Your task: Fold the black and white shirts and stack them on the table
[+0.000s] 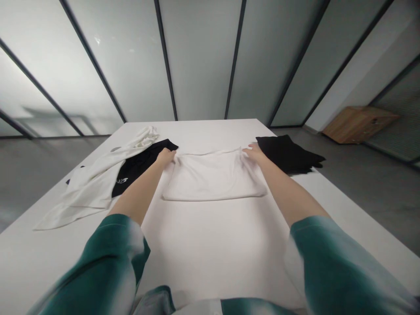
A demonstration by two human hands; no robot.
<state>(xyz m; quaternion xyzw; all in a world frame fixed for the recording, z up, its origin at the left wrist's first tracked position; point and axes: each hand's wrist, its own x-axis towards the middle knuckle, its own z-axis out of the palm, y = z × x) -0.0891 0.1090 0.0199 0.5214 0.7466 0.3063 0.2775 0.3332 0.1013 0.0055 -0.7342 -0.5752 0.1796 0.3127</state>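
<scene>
A white piece of clothing [213, 177], folded into a wide rectangle, lies on the white table in front of me. Its exact kind does not show. My left hand [166, 156] grips its far left corner, fingers closed on the fabric. At the far right corner, my right hand [254, 152] pinches the cloth with thumb and fingers. The far edge looks slightly raised between the hands, while the near edge rests on the tabletop. Soft wrinkles run across the upper part.
Loose white clothing [98, 179] and a black garment [141, 164] with a white print lie heaped on the left. Folded black clothing [288, 153] sits at the table's [210, 245] right edge. Beyond stand frosted glass panels [200, 57] and a wooden cabinet [357, 124].
</scene>
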